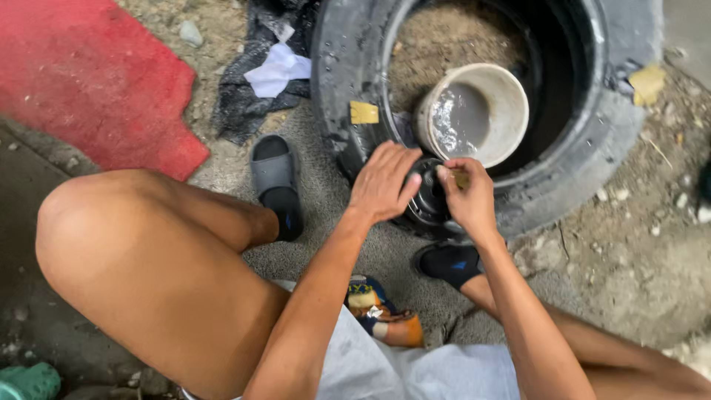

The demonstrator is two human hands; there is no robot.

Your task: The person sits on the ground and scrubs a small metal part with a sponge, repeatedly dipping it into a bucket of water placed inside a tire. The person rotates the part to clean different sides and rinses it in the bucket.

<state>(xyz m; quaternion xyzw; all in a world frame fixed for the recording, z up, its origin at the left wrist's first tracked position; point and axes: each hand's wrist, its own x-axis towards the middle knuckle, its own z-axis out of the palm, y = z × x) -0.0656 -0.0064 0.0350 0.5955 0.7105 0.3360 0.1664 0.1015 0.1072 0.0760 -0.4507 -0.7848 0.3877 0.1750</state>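
Gripping one round black metal part (428, 196), both hands sit on the tyre's near edge: left hand (384, 181) curled over it, right hand (468, 196) pinching a small yellowish scrap (461, 178) against it. One tyre (592, 141), one white bucket (511, 96) of water inside, two dark sandals (275, 181).

Bare arms, pale grey shorts (385, 370), dark slide sandals (276, 181).

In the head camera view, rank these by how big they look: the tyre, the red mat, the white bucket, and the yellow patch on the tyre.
1. Tyre
2. Red mat, though both are cut off by the frame edge, so this order is unsure
3. White bucket
4. Yellow patch
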